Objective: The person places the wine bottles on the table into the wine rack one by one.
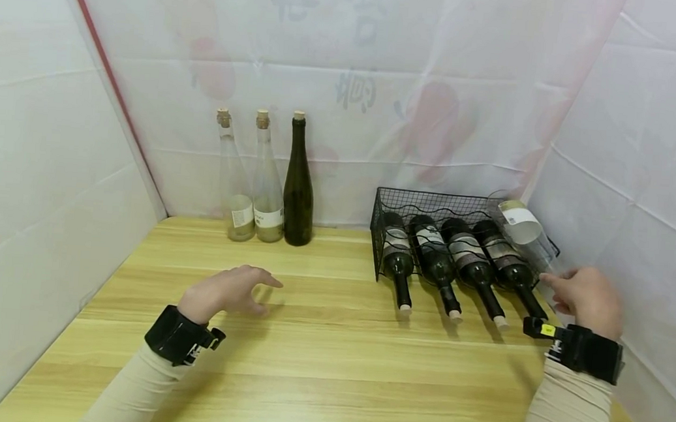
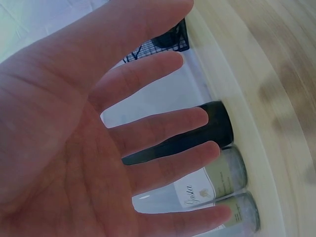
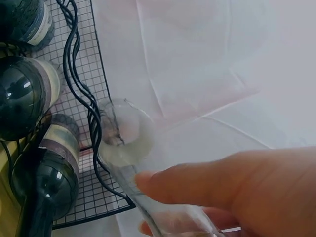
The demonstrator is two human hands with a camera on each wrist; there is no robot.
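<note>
My right hand (image 1: 588, 297) grips a clear glass bottle (image 1: 522, 227) by its narrower end. The bottle slants with its base toward the back, over the right end of a black wire rack (image 1: 376, 240). In the right wrist view, the thumb lies along the bottle's glass (image 3: 131, 143), and its base overlaps the rack's wavy wires. Several dark wine bottles (image 1: 435, 250) lie in the rack, corked necks pointing forward. Above the left part of the table, my left hand (image 1: 229, 291) holds nothing, its fingers spread and relaxed in the left wrist view.
Two clear corked bottles (image 1: 268, 206) and a dark green one (image 1: 299, 202) stand upright at the back left. White cloth walls (image 1: 344, 120) enclose the wooden table (image 1: 361, 382) at the back and both sides. The right wall is close beside my right hand.
</note>
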